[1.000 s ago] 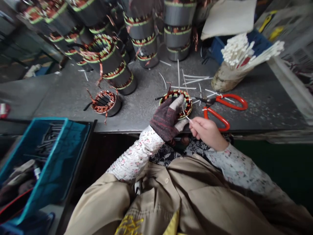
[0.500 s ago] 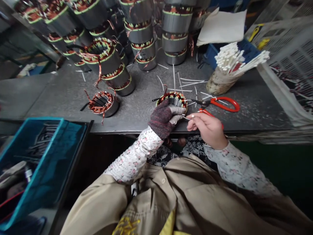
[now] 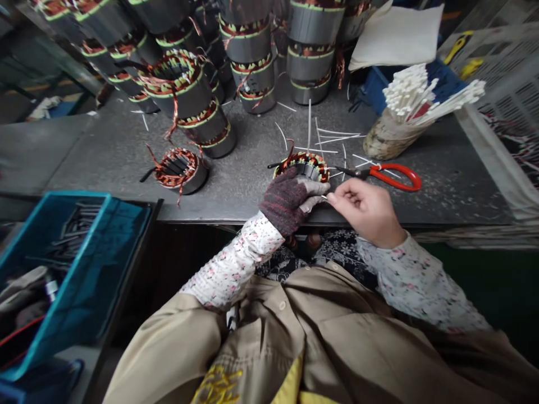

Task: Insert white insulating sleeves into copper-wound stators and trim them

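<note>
My left hand point(image 3: 287, 199), in a dark knitted glove with pale fingertips, grips a motor stator point(image 3: 323, 168) at the front of the bench. Copper windings and yellow-green insulation ring its top, and one white tie strip point(image 3: 310, 126) stands up from its far side. My bare right hand point(image 3: 367, 210) is closed in a pinch by the stator's near right edge, on a thin white strip whose short end shows between the two hands. Just beyond that hand lie red-handled scissors point(image 3: 410, 178), partly hidden by it. Loose white strips point(image 3: 337, 138) are scattered behind the stator.
Stacked stators point(image 3: 252, 45) line the back, with a shorter stack point(image 3: 214, 132) and a single stator point(image 3: 189, 174) at left. A holder point(image 3: 385, 137) full of white strips stands at right near a blue bin point(image 3: 374, 84). A teal crate point(image 3: 103, 258) sits lower left.
My right hand has turned slightly and curled its fingers, now covering the second red handle seen before. My left hand stays on the stator. The whole view has shifted a little.
</note>
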`<state>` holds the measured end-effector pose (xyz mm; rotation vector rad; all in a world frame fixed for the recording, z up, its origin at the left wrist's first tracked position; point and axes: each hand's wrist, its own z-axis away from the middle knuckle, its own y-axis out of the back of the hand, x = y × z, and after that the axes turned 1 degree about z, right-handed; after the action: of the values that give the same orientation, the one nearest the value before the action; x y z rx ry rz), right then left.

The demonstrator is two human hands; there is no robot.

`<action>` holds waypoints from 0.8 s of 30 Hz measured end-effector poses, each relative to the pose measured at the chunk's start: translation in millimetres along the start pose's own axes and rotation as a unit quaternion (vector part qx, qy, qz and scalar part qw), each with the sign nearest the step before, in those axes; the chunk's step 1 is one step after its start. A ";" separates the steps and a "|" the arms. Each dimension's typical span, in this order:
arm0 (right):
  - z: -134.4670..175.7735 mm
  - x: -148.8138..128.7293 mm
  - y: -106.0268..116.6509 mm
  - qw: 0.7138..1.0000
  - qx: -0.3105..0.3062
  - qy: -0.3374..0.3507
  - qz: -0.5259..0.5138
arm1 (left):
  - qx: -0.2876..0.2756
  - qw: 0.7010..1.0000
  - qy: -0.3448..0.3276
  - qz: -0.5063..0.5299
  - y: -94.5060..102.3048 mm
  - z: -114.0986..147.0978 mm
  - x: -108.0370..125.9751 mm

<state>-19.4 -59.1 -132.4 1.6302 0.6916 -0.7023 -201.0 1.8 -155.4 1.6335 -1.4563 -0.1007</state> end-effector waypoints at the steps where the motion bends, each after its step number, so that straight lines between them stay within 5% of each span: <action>1: 1.3 -3.5 2.1 1.000 -0.021 0.011 -0.007 | 0.000 1.000 0.001 -0.015 0.3 -0.3 1.1; 4: 7.4 -10.8 11.8 0.994 -0.068 0.034 -0.078 | 0.004 0.998 0.013 -0.057 0.9 -1.0 6.4; 9: 15.3 -8.4 24.3 0.958 0.011 -0.001 -0.285 | 0.020 0.997 0.043 -0.066 0.7 0.3 11.1; 15: 27.8 0.6 14.3 0.876 -0.112 -0.044 -0.467 | -0.017 0.991 0.002 -0.131 5.9 0.5 5.5; 18: 29.1 -3.1 20.1 0.851 -0.056 -0.101 -0.512 | -0.066 0.987 0.008 -0.146 7.4 -1.6 8.6; 22: -2.7 -30.4 9.0 0.784 0.052 -0.139 -0.603 | -0.103 0.984 -0.019 -0.147 4.9 -3.2 14.8; 24: -21.9 -41.9 -6.6 0.792 0.080 -0.151 -0.586 | -0.110 0.984 -0.038 -0.134 4.5 -2.6 14.3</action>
<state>-49.8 -39.2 -101.4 1.0225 1.4316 -1.9025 -198.6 -8.0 -144.0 1.6481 -1.2258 -0.4645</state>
